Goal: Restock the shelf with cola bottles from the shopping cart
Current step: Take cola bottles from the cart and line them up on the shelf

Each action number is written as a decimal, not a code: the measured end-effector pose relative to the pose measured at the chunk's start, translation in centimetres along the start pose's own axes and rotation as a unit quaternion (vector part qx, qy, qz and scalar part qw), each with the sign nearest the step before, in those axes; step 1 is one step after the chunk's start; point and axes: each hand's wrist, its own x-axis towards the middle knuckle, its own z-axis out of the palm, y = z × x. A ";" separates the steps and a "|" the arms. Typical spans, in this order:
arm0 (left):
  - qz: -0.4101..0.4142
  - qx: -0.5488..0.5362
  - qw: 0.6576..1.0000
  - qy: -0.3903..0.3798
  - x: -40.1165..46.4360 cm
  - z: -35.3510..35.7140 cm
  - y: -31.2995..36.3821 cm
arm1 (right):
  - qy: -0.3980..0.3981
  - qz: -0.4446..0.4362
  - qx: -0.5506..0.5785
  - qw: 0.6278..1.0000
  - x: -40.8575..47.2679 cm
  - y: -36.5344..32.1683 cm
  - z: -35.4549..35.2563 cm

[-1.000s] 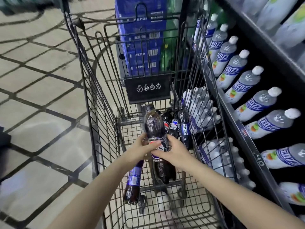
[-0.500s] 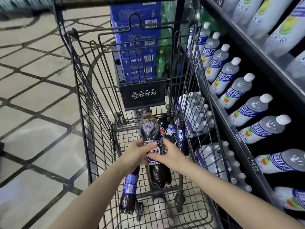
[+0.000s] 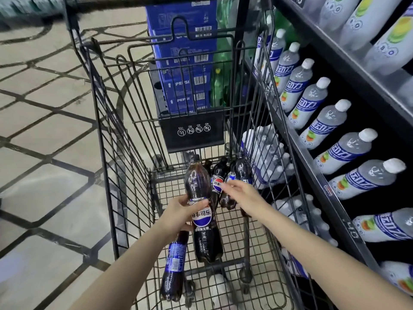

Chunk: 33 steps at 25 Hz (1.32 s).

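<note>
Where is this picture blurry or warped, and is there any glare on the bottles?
Head view: the top left corner and the cart handle smear with motion blur; the right hand has soft fingers; wide-angle bending curves the shelf edge and floor lines; small highlights glint on the cola bottle that the left hand holds.

blue boxes [image 3: 185, 86]: PEPSI | cola bottle [image 3: 202, 218]: 百事可乐 | cart plate [image 3: 194, 130]: YES, NO

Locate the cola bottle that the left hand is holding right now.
In the head view, the cola bottle is centre frame inside the shopping cart, gripped at its label by the left hand, cap pointing away, just left of the other cola bottles.
</note>
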 end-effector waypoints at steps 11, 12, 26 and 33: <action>0.002 -0.016 1.000 0.025 3.8 -1.2 -0.7 | 0.192 0.118 -0.363 0.904 8.9 6.2 0.6; 0.001 -0.016 1.000 0.026 4.2 -1.1 -0.8 | 0.188 0.123 -0.384 0.896 9.4 6.6 0.7; -0.017 0.000 0.999 0.034 8.2 -0.6 -2.0 | 0.197 0.144 -0.407 0.880 14.6 9.4 0.9; -0.024 -0.010 0.999 0.038 8.1 -1.2 -1.9 | 0.211 0.144 -0.324 0.911 13.1 8.3 0.7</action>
